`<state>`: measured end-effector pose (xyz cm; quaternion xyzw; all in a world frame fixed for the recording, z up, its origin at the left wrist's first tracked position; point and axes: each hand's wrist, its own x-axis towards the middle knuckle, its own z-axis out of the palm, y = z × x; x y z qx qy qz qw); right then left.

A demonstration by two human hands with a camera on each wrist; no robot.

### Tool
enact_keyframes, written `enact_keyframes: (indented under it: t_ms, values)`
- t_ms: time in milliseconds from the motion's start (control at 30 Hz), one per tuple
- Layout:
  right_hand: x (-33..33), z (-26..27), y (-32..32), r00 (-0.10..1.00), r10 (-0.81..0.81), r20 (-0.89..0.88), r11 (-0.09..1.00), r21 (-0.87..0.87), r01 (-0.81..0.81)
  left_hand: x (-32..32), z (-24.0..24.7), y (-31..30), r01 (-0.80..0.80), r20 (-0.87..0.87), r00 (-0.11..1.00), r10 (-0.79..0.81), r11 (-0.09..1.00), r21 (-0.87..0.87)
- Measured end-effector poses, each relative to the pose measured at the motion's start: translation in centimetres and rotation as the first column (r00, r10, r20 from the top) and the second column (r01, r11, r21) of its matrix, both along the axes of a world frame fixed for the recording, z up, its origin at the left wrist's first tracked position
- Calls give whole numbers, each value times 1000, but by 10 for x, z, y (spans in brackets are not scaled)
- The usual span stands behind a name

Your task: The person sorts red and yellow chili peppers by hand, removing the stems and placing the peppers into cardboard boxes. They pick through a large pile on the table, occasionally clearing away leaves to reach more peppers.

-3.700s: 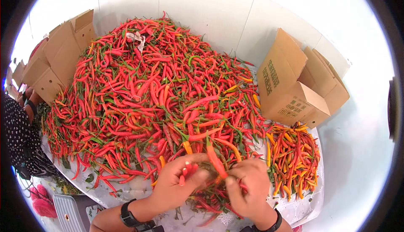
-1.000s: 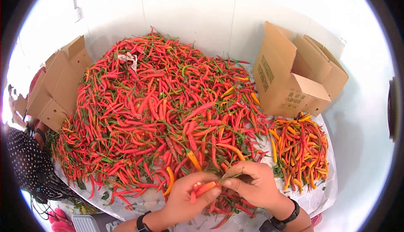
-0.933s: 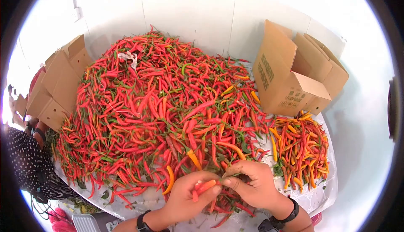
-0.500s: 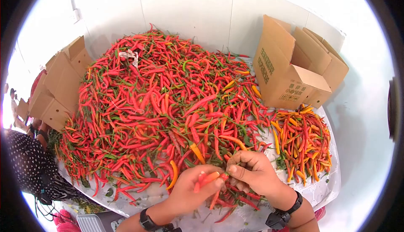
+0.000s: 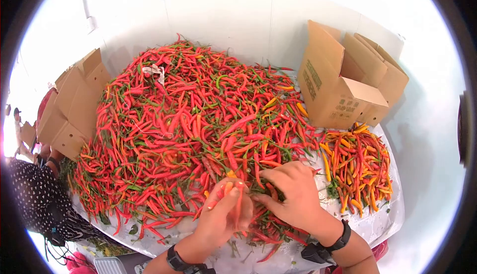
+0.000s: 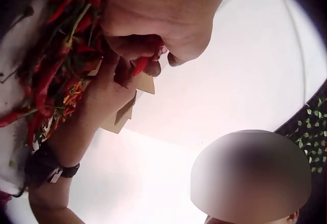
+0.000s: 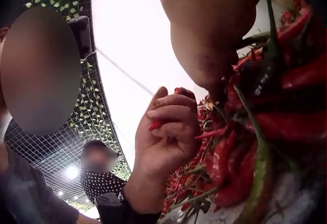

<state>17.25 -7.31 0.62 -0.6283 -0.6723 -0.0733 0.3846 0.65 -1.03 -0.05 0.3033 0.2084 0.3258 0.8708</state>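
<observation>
Several red and orange chili peppers [image 5: 228, 189] stick out of my left hand [image 5: 221, 214], which grips them in curled fingers over the front of the heap. In the right wrist view the same left hand [image 7: 171, 132] shows red chili bits between its folded fingers. My right hand [image 5: 295, 197] is just to the right, low over the loose chilies near me, with thumb and forefinger apart around a dark reddish chili [image 5: 272, 190]. Its fingertips are mostly hidden in the right wrist view. The big heap of stemmed red chilies [image 5: 174, 125] rises beyond both hands.
At right lies a smaller pile of red and yellow chilies [image 5: 360, 167] on the white table cover [image 5: 390, 224]. An open cardboard box [image 5: 328, 90] stands behind it. Another box [image 5: 74, 100] is at left, near a person in dotted clothing [image 5: 32, 189].
Half a second ago both hands met at a chili's stem end. Now they are apart: the left has shifted left and turned up with its chilies, the right reaches down to the loose chilies.
</observation>
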Motion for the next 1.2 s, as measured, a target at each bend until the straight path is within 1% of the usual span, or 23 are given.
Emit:
enact_keyframes:
  t_ms: [33, 100, 133, 233, 300, 367, 400, 467, 500, 600, 667, 700, 733, 800, 833, 900, 933, 1000, 1033, 1100, 1133, 1200]
  values:
    - [2, -10, 2, 998, 12, 62, 1000, -10, -12, -1, -2, 1, 28, -33, 999, -26, 998, 55]
    - [5, -18, 4, 997, 24, 77, 999, 24, -26, -4, -10, 3, 85, -99, 993, -69, 982, 166]
    - [6, -20, 4, 996, 32, 88, 998, 42, -36, -5, -11, 4, 85, -117, 991, -66, 983, 160]
    - [2, -12, -3, 992, -31, 124, 957, 291, -7, -5, -10, 4, 57, -180, 983, -30, 988, 146]
    - [-1, -5, -12, 981, 62, 185, 933, 338, -122, -1, -7, 2, 15, -240, 971, 20, 990, 143]
    - [-3, -6, -17, 955, 162, 249, 902, 356, -246, 3, -8, -1, -47, -206, 975, 79, 987, 154]
    - [-4, -8, -18, 945, 193, 263, 898, 340, -278, 4, -9, -2, -77, -189, 976, 107, 984, 161]
    - [-7, -9, -20, 924, 253, 289, 888, 309, -340, 3, -7, 0, -55, -221, 971, 92, 985, 166]
    - [-6, -8, -19, 905, 257, 339, 876, 313, -367, 3, -5, 0, -44, -238, 968, 84, 985, 167]
    - [-11, -8, -22, 915, 365, 173, 883, 247, -399, -1, -2, 1, 55, -299, 954, -2, 984, 170]
    - [-4, -8, -27, 928, 360, -90, 927, 150, -345, -3, -2, -1, 71, -297, 955, -25, 987, 144]
    - [-2, -8, -28, 915, 339, -220, 941, 95, -325, -4, -1, -2, 79, -296, 955, -37, 988, 131]
    - [-1, -6, -26, 889, 292, -352, 955, 58, -291, -5, 0, -2, 126, -310, 948, -74, 980, 151]
    - [0, -1, -20, 791, 170, -588, 972, -30, -232, -7, 3, -2, 223, -340, 929, -149, 956, 189]
    - [3, -10, -16, 688, 252, -680, 945, 20, -326, -7, 3, -3, 267, -351, 919, -181, 939, 215]
    - [5, -9, -16, 592, 288, -753, 914, 31, -405, -8, 3, -5, 337, -372, 900, -227, 903, 266]
    - [6, -9, -16, 539, 302, -786, 895, 39, -444, -7, 2, -6, 322, -360, 911, -203, 894, 312]
    - [8, -8, -18, 555, 258, -791, 895, -20, -445, -4, 0, -7, 288, -332, 930, -155, 870, 401]
    - [8, -7, -19, 563, 236, -792, 894, -50, -445, -4, -1, -7, 296, -340, 927, -161, 870, 395]
    - [4, -2, -21, 758, 239, -607, 949, -21, -316, -5, -4, -6, 312, -354, 919, -174, 870, 383]
    - [2, -1, -22, 838, 222, -499, 968, 7, -252, -5, -4, -6, 305, -358, 918, -170, 879, 366]
    - [-3, -5, -21, 892, 227, -391, 973, 122, -195, -4, -4, -6, 290, -365, 917, -162, 897, 332]
